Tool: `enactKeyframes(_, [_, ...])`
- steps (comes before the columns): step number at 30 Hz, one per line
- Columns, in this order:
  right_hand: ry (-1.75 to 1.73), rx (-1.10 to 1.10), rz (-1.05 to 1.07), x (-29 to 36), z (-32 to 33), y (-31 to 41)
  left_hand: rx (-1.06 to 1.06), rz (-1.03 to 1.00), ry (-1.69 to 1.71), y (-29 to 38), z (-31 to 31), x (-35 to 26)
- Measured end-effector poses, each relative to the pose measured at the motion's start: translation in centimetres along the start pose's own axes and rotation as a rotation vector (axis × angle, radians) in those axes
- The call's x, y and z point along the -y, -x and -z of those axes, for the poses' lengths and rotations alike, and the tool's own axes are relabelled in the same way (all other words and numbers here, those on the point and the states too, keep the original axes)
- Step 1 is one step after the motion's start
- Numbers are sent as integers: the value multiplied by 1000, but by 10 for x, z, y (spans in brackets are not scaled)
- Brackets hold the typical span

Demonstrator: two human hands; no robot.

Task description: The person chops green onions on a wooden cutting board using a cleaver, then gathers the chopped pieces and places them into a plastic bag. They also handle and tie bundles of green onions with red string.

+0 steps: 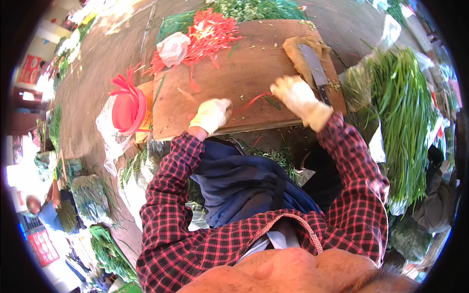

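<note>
Both my hands are in pale, cream-coloured gloves over a wooden board [220, 106]. My left hand [214, 114], its fingers curled, holds one end of a thin red plastic strip [253, 102] near the board's front edge. The strip runs right towards my right hand [295, 96], which is blurred at the fingers, so its hold on the strip cannot be told. Beyond my right hand a cleaver [314, 66] lies on a brown cloth [293, 55]. A pile of red plastic strips [212, 33] lies at the board's far left, beside a crumpled whitish bag [173, 49].
Left of the board stands a red container [126, 113] with red strips over its rim. Long green leafy stalks [399, 128] are heaped at the right. More cut greens [256, 10] lie past the far edge. A person [60, 208] is at the far left.
</note>
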State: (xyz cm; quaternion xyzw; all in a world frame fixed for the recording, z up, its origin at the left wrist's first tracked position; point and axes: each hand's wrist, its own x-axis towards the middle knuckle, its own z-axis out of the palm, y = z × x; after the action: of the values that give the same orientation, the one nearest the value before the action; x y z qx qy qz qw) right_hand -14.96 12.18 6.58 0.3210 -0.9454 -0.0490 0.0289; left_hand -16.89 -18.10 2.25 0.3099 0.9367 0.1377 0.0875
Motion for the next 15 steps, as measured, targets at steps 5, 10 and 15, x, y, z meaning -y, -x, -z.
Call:
enactKeyframes(5, [-210,-427,-231,-30,5,-30,207,-283,409,-6,14,-59])
enactKeyframes(10, [-605,-748,-483,40,26,39,170,153,407,-42,8,-72])
enactKeyframes(15, [-640,-838,-353,66,111,198,-43,-281,277,-70,15,-80])
